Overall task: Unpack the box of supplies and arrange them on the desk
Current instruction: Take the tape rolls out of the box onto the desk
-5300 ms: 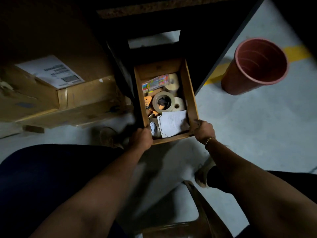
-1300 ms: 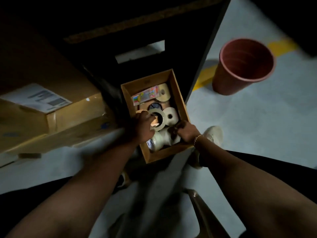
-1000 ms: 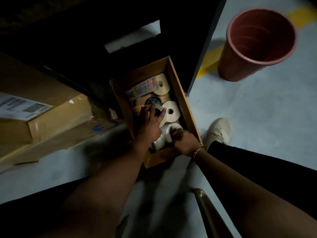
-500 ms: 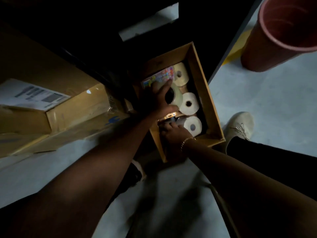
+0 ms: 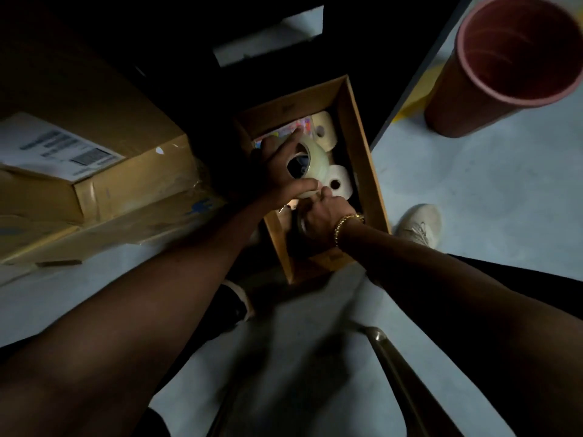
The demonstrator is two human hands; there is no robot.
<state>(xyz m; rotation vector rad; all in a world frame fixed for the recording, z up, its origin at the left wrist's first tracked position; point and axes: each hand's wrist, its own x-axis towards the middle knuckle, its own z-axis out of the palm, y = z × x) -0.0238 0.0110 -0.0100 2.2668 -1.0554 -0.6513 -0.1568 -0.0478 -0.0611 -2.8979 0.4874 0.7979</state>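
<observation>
A grey floor (image 5: 473, 200) is being looked down on, and most of it is being taken up by dim shapes: a big carton (image 5: 94, 171) with a label is lying at the left, and a tall reddish bin (image 5: 504, 58) is standing at the upper right, well apart from the work. A dark desk (image 5: 362, 33) is being seen only as a black mass above; nothing is being shown on its top.

Between carton and bin, the open box (image 5: 362, 152) is being kept on the floor, half under the desk, probably so that both arms can be reached down into it from a seat. The supplies are being held inside it: pale rolls (image 5: 339, 184) are lying flat along the far and right side, and a bright packet (image 5: 296, 127) is being partly hidden at the back.

A tape roll (image 5: 312, 162) is being lifted on edge by the left hand (image 5: 277, 171), with the fingers (image 5: 303, 186) wrapped round its rim, thumb below and forefinger over the top, so that it is being cleared from the things beneath. The right hand (image 5: 321, 219), bracelet at the wrist, is being pressed low in the near end of the box; it is looking curled round something dark, but what is being gripped, if anything, cannot be told. The unpacking is being judged as barely begun.
</observation>
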